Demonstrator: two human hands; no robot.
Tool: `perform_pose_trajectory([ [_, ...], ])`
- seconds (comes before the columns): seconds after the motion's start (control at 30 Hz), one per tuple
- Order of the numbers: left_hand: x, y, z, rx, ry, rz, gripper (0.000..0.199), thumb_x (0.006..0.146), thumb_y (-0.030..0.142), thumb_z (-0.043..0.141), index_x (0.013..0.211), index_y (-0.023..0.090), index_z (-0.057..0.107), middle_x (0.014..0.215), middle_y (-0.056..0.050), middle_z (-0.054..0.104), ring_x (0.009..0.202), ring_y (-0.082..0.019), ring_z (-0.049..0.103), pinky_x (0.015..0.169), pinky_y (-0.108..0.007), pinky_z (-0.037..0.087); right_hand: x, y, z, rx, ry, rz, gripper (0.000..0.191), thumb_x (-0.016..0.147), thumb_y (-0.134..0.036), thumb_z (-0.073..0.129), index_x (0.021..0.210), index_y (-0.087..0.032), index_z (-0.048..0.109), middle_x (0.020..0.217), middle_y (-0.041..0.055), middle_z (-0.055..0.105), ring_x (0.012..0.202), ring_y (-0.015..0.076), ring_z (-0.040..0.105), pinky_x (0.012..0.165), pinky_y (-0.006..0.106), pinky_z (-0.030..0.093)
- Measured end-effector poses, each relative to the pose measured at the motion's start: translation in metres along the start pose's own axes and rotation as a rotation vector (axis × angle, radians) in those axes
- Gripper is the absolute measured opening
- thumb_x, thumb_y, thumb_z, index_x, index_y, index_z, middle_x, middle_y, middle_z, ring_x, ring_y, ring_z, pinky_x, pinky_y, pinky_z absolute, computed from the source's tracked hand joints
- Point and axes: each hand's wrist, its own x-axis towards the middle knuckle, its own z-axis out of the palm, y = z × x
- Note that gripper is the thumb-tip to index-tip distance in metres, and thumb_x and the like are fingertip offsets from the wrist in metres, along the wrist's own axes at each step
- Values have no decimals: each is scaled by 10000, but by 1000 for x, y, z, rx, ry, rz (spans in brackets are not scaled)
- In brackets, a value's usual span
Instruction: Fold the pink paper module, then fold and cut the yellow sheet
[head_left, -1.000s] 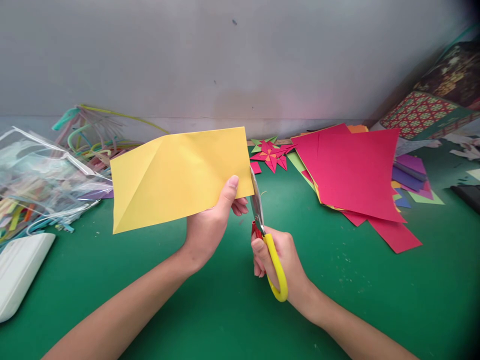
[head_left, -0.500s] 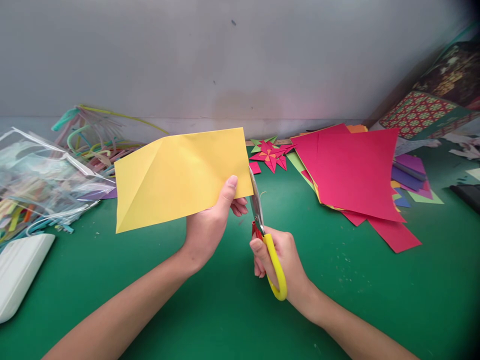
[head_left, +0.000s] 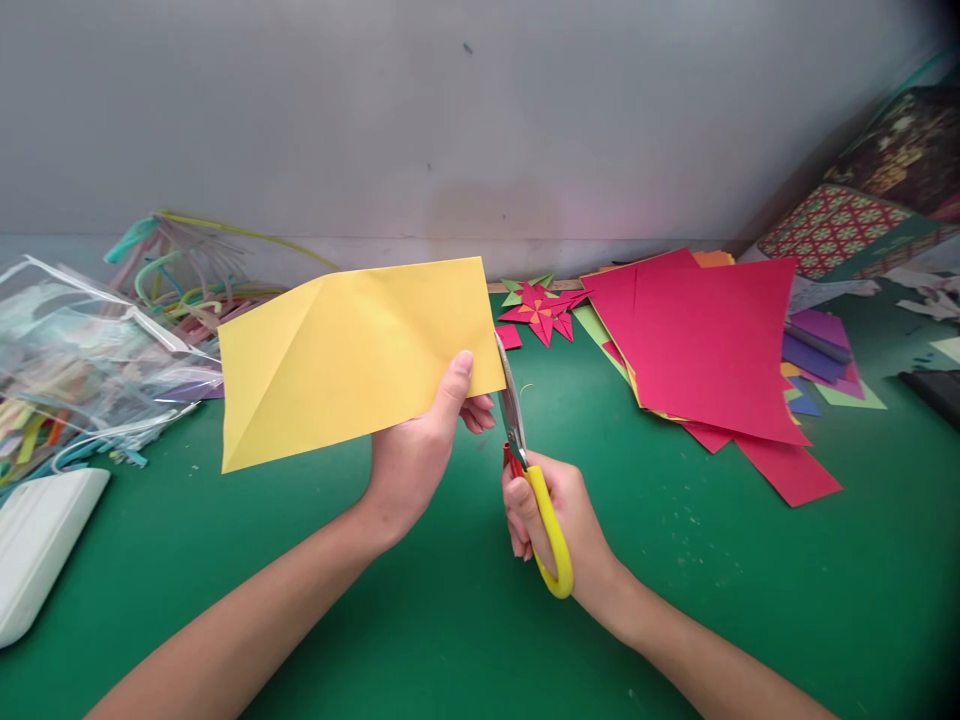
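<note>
My left hand (head_left: 420, 440) pinches a sheet of yellow paper (head_left: 352, 350) near its lower right corner, thumb on the front and fingers behind. A diagonal crease crosses the sheet's left part. My right hand (head_left: 559, 520) is closed round scissors (head_left: 551, 530) with a yellow handle and a partly hidden red one. Their blades point up, close beside the paper's right edge; whether they touch it I cannot tell. Beyond the blades lie red and green folded paper stars (head_left: 538, 308) and a small red paper piece (head_left: 508, 337).
Red sheets (head_left: 705, 350) lie stacked at the right, with purple and other coloured papers (head_left: 817, 345) behind. On the left are a clear plastic bag (head_left: 112, 330), pipe cleaners (head_left: 180, 270) and a white device (head_left: 49, 550). A grey wall (head_left: 375, 120) closes off the green table's (head_left: 450, 620) back.
The yellow paper's left end has shifted slightly left and down. Both hands and the scissors stay almost where they were.
</note>
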Motion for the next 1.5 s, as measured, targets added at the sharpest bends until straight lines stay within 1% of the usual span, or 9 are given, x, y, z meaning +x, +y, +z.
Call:
perform_pose_trajectory([
  [0.17,-1,-2,0,16,-33,-17,391,992,464,626,718,188,672,654,-15,709,580,-163,685,631,-292,600,2,3,2,54,-37,-8,578,904,-786,577,827,-217,514,570,-72,457,415,104,512,388,203,390],
  [0.43,-5,-8,3,27,-69,-42,416,993,477,627,694,192,677,653,-13,710,589,-162,688,668,-291,603,5,0,0,45,-35,-50,561,935,-763,556,852,-210,524,617,-61,473,464,100,511,437,210,412],
  [0.7,-11,-9,5,93,-83,-116,463,978,517,637,642,201,679,627,-22,716,598,-171,696,729,-296,609,7,-1,0,48,-18,-62,571,938,-779,531,844,-216,520,576,-70,455,450,105,491,438,220,415],
  [0.87,-12,-9,5,102,-93,-109,463,981,517,631,646,200,678,625,-21,718,600,-169,698,740,-292,607,8,-2,-1,27,-1,-64,591,919,-805,528,837,-220,511,579,-68,460,439,106,497,426,221,413],
  [1.13,-13,-9,6,87,-104,-110,461,989,516,624,654,205,688,638,-16,717,609,-170,702,730,-293,603,6,1,-2,47,10,-65,543,948,-746,555,824,-218,514,558,-70,451,428,108,510,419,213,407],
  [1.33,-13,-12,5,89,-111,-112,464,989,530,622,661,209,693,643,-12,723,609,-166,701,742,-286,599,4,0,-3,28,25,-67,552,940,-749,565,790,-221,501,542,-68,446,425,113,514,407,214,397],
  [1.5,-13,-11,5,78,-110,-116,461,988,523,625,663,203,687,636,-8,720,604,-158,696,736,-273,592,3,0,-3,32,26,-65,532,944,-719,591,782,-220,502,531,-71,452,413,112,522,392,206,386],
])
